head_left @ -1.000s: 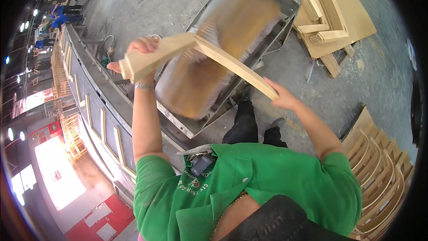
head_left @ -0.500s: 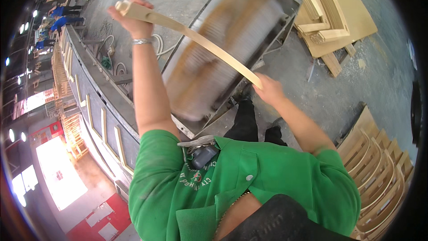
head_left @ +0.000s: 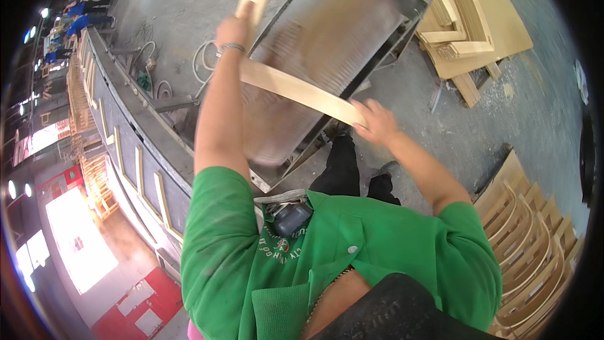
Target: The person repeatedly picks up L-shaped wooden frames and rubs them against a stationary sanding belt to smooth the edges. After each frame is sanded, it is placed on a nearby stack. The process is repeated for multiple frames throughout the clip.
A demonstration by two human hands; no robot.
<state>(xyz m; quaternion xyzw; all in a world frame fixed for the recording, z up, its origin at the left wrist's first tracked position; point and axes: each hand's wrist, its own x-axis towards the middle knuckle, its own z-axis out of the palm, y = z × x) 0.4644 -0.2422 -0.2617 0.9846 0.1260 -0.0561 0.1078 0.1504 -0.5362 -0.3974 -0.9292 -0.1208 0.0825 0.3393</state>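
Both my hands hold a pale, bent wooden piece point(head_left: 302, 94), its broad face turned up. Closed round it near the bend is my left hand point(head_left: 233, 31), and a short arm of the wood sticks out beyond my fingers, away from me. My right hand point(head_left: 377, 124) grips the other end, thumb and fingers about the tip. Below the wood lies a wide ridged roller point(head_left: 340, 19), brown and grey, set in a metal frame and smeared by motion. Whether the wood touches the roller I cannot tell.
At the far right, bent wooden parts point(head_left: 472, 12) lie stacked on a board point(head_left: 509, 19). Several curved wooden pieces point(head_left: 528, 245) are piled at the near right. A long grey table point(head_left: 129, 126) with wood strips runs along the left. Pale hoses point(head_left: 204, 60) lie beside the roller's frame.
The wooden piece has been turned, so its broad face shows and its far arm now points away from me. My left hand has moved right; my right hand stays at the near end.
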